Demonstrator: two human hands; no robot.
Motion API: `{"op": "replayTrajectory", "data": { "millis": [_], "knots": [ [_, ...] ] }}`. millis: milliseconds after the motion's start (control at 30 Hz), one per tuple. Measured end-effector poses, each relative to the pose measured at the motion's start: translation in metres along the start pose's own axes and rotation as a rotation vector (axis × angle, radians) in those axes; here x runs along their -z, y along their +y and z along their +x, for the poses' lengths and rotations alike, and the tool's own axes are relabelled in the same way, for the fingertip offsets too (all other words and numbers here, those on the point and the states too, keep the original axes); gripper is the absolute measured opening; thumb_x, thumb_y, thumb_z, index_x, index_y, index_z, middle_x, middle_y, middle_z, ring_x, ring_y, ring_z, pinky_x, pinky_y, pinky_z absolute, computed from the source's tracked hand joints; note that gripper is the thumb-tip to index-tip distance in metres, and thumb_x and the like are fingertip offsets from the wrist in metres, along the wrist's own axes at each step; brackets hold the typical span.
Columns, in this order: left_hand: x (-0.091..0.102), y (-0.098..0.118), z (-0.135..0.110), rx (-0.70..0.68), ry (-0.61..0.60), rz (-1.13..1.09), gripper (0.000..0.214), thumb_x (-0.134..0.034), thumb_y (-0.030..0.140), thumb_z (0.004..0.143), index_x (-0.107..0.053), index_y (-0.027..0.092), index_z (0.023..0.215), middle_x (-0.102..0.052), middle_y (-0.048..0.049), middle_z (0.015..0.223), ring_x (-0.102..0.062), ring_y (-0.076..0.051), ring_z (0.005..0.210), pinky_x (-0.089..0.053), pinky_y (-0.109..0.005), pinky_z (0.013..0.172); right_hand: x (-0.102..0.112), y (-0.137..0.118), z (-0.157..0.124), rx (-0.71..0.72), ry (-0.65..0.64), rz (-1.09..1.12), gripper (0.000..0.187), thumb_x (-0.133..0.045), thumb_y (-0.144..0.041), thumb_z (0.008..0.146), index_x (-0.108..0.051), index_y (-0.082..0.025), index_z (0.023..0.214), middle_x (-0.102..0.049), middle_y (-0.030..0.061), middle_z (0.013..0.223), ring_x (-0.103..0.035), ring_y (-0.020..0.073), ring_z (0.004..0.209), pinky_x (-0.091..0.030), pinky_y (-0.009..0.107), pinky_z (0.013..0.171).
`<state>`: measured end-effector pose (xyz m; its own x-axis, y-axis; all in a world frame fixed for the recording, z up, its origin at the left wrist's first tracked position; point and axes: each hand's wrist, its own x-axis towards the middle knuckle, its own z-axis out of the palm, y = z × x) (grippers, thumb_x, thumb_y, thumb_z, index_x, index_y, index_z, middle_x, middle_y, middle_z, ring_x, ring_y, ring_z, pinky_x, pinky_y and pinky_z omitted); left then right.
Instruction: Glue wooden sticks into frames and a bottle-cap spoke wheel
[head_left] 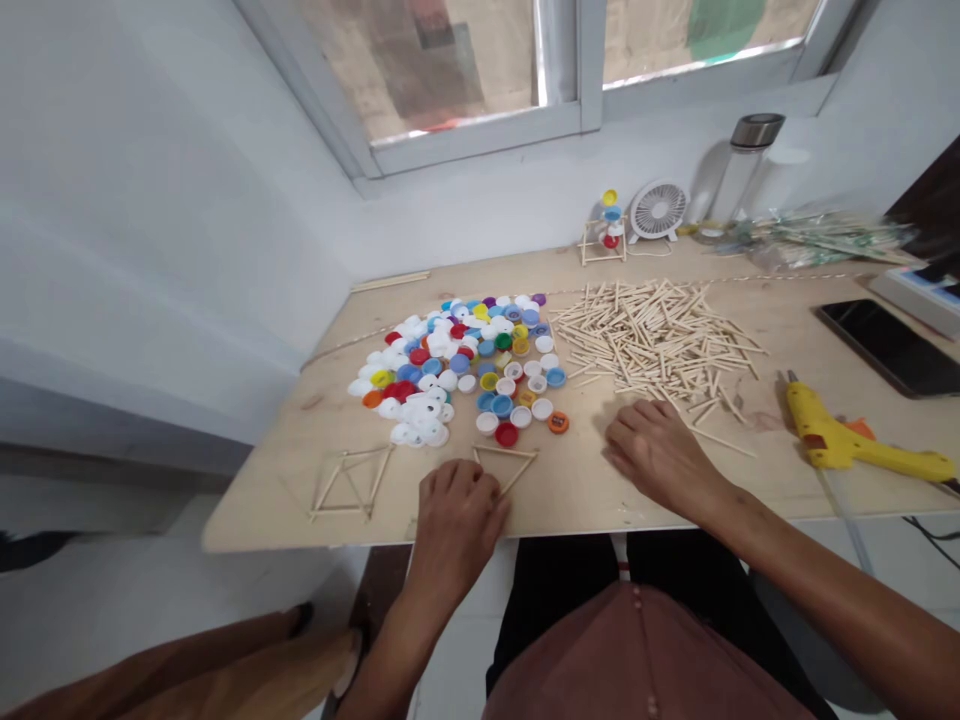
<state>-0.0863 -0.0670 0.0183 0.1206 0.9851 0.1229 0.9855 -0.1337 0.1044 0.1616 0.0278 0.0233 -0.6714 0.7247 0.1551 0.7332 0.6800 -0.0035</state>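
My left hand point(457, 515) rests on the wooden tabletop point(300, 440) near its front edge, fingers curled down onto the lower part of a small triangle of sticks point(517, 458). My right hand point(652, 450) lies palm down on the board just right of it, fingers bent and pressed to the wood, below the pile of wooden sticks point(652, 340). Whether either hand holds a stick is hidden. A heap of coloured bottle caps point(465, 365) sits behind my left hand. A larger stick frame point(351, 483) lies at the front left.
A yellow glue gun point(847, 445) lies at the right front, a dark phone point(885, 345) behind it. At the back stand a small stick-and-cap model point(606, 232), a white fan point(657, 210), a bottle point(742, 165) and a bag of sticks point(817, 238).
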Motion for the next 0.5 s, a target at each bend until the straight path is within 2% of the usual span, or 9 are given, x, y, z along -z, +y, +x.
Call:
{"op": "replayTrajectory", "data": {
  "millis": [133, 300, 500],
  "knots": [
    [0.000, -0.007, -0.005, -0.007, 0.001, 0.027, 0.008, -0.055, 0.018, 0.083, -0.061, 0.020, 0.078, -0.061, -0.0072, 0.090, -0.053, -0.026, 0.093, -0.039, -0.040, 0.079, -0.005, 0.003, -0.006, 0.037, 0.001, 0.017, 0.018, -0.048, -0.011, 0.089, -0.062, -0.016, 0.079, -0.064, 0.0057, 0.074, -0.053, 0.0213, 0.077, -0.028, 0.036, 0.077],
    [0.003, -0.009, -0.009, 0.001, -0.028, 0.062, 0.011, -0.052, 0.015, 0.084, -0.060, 0.020, 0.077, -0.061, -0.0070, 0.091, -0.052, -0.026, 0.092, -0.039, -0.040, 0.079, -0.005, 0.006, -0.012, 0.075, 0.027, -0.005, 0.020, -0.048, -0.005, 0.085, -0.059, -0.017, 0.074, -0.063, 0.0054, 0.069, -0.052, 0.0205, 0.072, -0.028, 0.036, 0.076],
    [0.007, -0.017, -0.015, 0.011, -0.057, 0.075, 0.016, -0.048, 0.016, 0.086, -0.060, 0.020, 0.077, -0.063, -0.0070, 0.090, -0.053, -0.026, 0.090, -0.037, -0.041, 0.081, 0.009, 0.036, -0.038, 0.070, 0.045, 0.023, 0.022, -0.045, -0.010, 0.087, -0.056, -0.019, 0.070, -0.062, 0.0043, 0.067, -0.053, 0.0205, 0.071, -0.031, 0.036, 0.077]
  ]
}}
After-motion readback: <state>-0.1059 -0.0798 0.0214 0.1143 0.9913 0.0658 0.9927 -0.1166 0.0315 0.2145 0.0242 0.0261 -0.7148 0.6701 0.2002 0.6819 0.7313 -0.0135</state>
